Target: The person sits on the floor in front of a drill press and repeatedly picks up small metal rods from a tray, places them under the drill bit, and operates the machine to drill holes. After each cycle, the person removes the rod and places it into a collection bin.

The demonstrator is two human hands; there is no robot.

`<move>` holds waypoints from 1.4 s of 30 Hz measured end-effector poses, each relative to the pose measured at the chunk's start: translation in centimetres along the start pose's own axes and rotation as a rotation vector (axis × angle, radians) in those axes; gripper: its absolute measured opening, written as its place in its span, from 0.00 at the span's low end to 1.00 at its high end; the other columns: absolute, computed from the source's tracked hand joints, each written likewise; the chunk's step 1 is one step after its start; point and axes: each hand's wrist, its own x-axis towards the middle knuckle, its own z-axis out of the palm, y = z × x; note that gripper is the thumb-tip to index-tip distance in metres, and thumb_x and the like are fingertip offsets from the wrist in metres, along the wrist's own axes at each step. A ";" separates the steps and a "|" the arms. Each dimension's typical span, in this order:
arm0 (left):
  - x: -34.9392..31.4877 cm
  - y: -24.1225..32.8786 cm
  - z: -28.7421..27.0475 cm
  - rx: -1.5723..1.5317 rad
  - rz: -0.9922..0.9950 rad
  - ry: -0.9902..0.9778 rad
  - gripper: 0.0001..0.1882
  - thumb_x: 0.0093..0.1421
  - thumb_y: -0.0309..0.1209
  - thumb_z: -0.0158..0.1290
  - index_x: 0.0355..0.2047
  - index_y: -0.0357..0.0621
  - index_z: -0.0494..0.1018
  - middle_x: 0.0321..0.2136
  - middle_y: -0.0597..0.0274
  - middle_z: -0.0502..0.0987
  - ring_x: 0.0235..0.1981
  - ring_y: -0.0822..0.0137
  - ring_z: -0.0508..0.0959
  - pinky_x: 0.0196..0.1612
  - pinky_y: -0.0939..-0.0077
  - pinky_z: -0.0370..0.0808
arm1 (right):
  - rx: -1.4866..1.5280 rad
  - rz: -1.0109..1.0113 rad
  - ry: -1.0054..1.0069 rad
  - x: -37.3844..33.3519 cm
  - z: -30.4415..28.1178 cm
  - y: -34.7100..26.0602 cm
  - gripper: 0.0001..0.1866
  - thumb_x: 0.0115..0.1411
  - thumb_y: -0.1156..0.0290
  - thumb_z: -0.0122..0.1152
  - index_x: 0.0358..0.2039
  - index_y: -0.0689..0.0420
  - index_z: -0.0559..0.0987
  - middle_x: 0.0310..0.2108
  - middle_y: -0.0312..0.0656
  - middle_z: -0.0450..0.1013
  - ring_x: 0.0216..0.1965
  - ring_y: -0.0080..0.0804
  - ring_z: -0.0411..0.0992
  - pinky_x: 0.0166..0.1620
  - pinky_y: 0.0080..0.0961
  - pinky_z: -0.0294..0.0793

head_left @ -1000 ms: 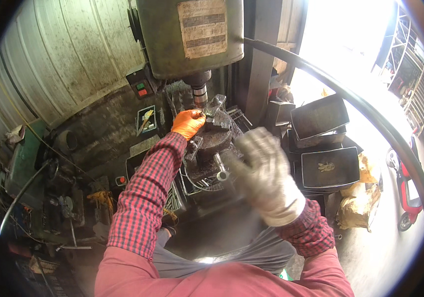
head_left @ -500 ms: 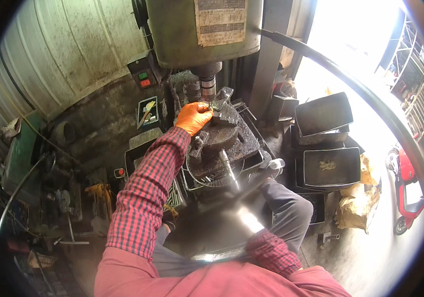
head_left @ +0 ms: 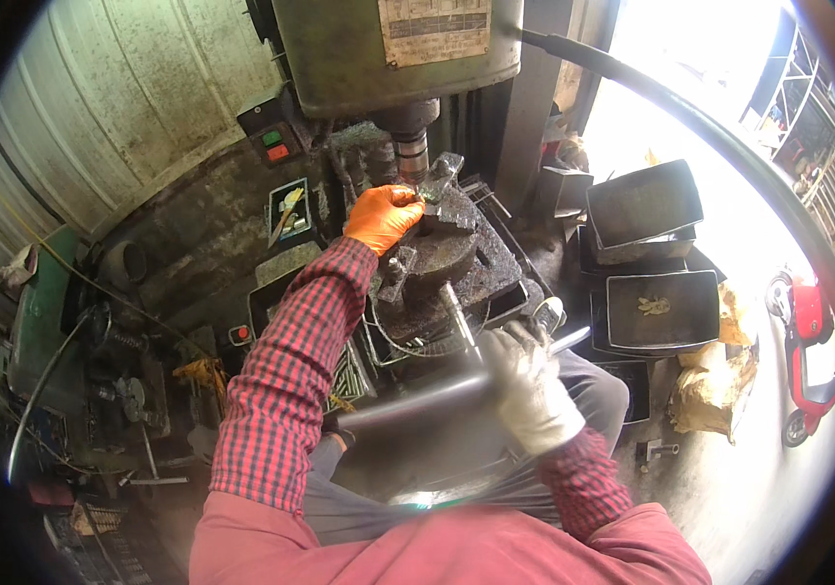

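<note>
My left hand (head_left: 381, 218), in an orange glove, reaches to the top of a dark, grimy vise (head_left: 442, 263). Its thumb and fingers are pinched on a small metal part (head_left: 420, 198) by the jaws, mostly hidden, just under the drill chuck (head_left: 410, 151). My right hand (head_left: 538, 395), in a whitish glove, is closed around the long bar handle (head_left: 417, 402) in front of the vise screw (head_left: 460, 322). Motion smears the bar, and one end sticks out to the right of the hand.
Above stands the green drill press head (head_left: 330, 68); a switch box (head_left: 271, 136) hangs at its left. Black bins (head_left: 666, 336) are stacked at right, near a crumpled brown sack (head_left: 719, 400). A small tray (head_left: 289, 210) with a brush-like tool lies left of the vise. A thick hose (head_left: 710, 161) arcs overhead.
My right hand has moved up and forward onto the bar handle, which has swung to a different angle. My left hand stays at the vise jaws. The view has shifted slightly.
</note>
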 end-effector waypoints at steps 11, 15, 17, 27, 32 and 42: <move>0.0 -0.1 0.1 0.109 -0.002 0.036 0.14 0.62 0.36 0.67 0.44 0.42 0.87 0.35 0.68 0.88 0.38 0.78 0.82 0.44 0.78 0.77 | 1.490 -0.183 -0.015 4.7 -9.2 -4.1 0.56 0.57 0.33 0.72 0.72 0.64 0.69 0.72 0.57 0.66 0.77 0.52 0.57 0.78 0.51 0.49; 0.3 -0.1 -0.2 0.031 -0.025 -0.058 0.16 0.64 0.35 0.67 0.49 0.41 0.86 0.40 0.64 0.88 0.41 0.74 0.84 0.48 0.76 0.77 | 0.459 -0.191 0.072 7.6 -13.7 -1.6 0.49 0.41 0.53 0.84 0.62 0.63 0.76 0.62 0.56 0.73 0.66 0.59 0.69 0.75 0.56 0.60; 0.2 -0.2 -0.2 0.033 0.052 -0.011 0.18 0.64 0.38 0.66 0.49 0.39 0.85 0.41 0.58 0.89 0.44 0.70 0.86 0.50 0.72 0.79 | 0.114 -0.331 -0.116 8.4 -13.8 -2.1 0.39 0.44 0.63 0.79 0.58 0.61 0.79 0.53 0.51 0.77 0.60 0.52 0.75 0.77 0.57 0.55; -7.0 -7.9 -8.8 -0.115 0.056 0.432 0.22 0.68 0.36 0.66 0.59 0.40 0.80 0.47 0.60 0.84 0.46 0.71 0.82 0.49 0.74 0.78 | -0.259 0.085 0.180 6.4 -7.1 5.1 0.19 0.58 0.57 0.70 0.18 0.56 0.82 0.23 0.45 0.77 0.31 0.48 0.77 0.52 0.48 0.77; -9.1 -14.1 -14.7 0.572 -0.002 0.795 0.35 0.67 0.47 0.66 0.68 0.44 0.73 0.46 0.54 0.80 0.46 0.55 0.82 0.54 0.63 0.77 | -0.073 0.293 0.121 3.4 -2.5 9.7 0.18 0.52 0.61 0.74 0.13 0.58 0.80 0.18 0.52 0.74 0.30 0.57 0.78 0.41 0.49 0.77; -7.3 -16.8 -18.0 0.199 -0.059 0.602 0.19 0.71 0.40 0.60 0.55 0.44 0.84 0.48 0.50 0.86 0.50 0.55 0.86 0.55 0.64 0.78 | -0.096 0.242 0.187 2.8 -1.4 10.2 0.19 0.52 0.61 0.76 0.14 0.59 0.80 0.26 0.54 0.79 0.35 0.56 0.79 0.43 0.49 0.77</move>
